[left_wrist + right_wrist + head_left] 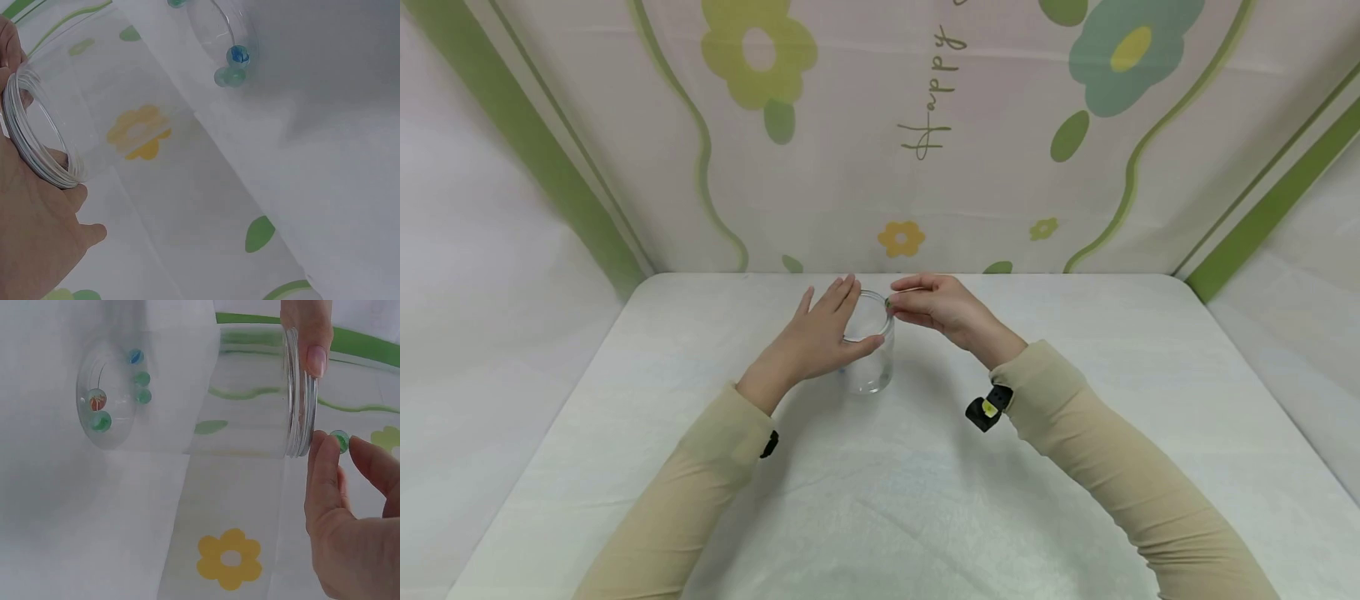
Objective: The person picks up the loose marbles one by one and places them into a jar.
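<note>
A clear glass jar (876, 367) stands upright on the white table. Several glass marbles lie at its bottom, among them an orange-and-white marble (97, 400) and a blue one (135, 356). My left hand (812, 340) rests against the jar's rim from the left, its fingers straight and spread, with the thumb across the near side. At the opposite side of the rim, my right hand (946, 310) pinches a green marble (339, 441) between thumb and fingertips, just outside the mouth in the right wrist view.
Behind the table's far edge hangs a pale cloth with printed flowers, including an orange flower (901, 239). A black wrist strap with a small device (987, 408) sits on my right sleeve. White cloth walls (490, 250) with green stripes flank the table (880, 517).
</note>
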Tool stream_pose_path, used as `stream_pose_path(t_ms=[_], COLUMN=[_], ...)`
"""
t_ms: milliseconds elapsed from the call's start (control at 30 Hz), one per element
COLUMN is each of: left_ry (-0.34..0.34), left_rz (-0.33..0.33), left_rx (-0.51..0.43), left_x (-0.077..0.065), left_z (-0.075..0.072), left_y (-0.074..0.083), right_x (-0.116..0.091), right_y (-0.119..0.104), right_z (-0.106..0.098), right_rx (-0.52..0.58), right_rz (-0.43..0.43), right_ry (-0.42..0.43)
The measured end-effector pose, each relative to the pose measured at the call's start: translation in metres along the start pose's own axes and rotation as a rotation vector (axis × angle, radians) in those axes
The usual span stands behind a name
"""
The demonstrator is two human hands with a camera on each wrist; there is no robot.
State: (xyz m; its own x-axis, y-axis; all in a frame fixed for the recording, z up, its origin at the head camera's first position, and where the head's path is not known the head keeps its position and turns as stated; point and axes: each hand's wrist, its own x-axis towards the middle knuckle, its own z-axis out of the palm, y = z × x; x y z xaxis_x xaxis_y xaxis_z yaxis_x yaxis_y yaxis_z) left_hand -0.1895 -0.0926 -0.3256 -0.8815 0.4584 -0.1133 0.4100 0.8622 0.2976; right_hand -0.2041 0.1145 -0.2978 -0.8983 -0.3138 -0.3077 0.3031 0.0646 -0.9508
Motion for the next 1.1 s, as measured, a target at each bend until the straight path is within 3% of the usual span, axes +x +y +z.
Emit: stream_pose_path(t_ms=[433,633,833,1100], left_ry=[0.006,0.010,0.035,0.059], left_rz=[-0.020,-0.037,-0.034,-0.013], left_rx=[-0.023,0.001,0.031,0.036], left_x=[-0.002,-0.001,0.000,-0.001], left_z=[-0.001,-0.001,0.002,0.004], left_y=[0.003,0.005,0.004,0.002], right_x=[-0.002,-0.004,-0.010,-0.022], right_y=[-0.003,-0.002,0.001,0.012], right_z=[0.000,-0.011,-0.037,-0.094], right_rx=[-0.023,-0.030,-0.012,0.103], right_rz=[0.007,-0.007,-0.011,0.028], right_ry=[0.002,0.018,0.045,0.103])
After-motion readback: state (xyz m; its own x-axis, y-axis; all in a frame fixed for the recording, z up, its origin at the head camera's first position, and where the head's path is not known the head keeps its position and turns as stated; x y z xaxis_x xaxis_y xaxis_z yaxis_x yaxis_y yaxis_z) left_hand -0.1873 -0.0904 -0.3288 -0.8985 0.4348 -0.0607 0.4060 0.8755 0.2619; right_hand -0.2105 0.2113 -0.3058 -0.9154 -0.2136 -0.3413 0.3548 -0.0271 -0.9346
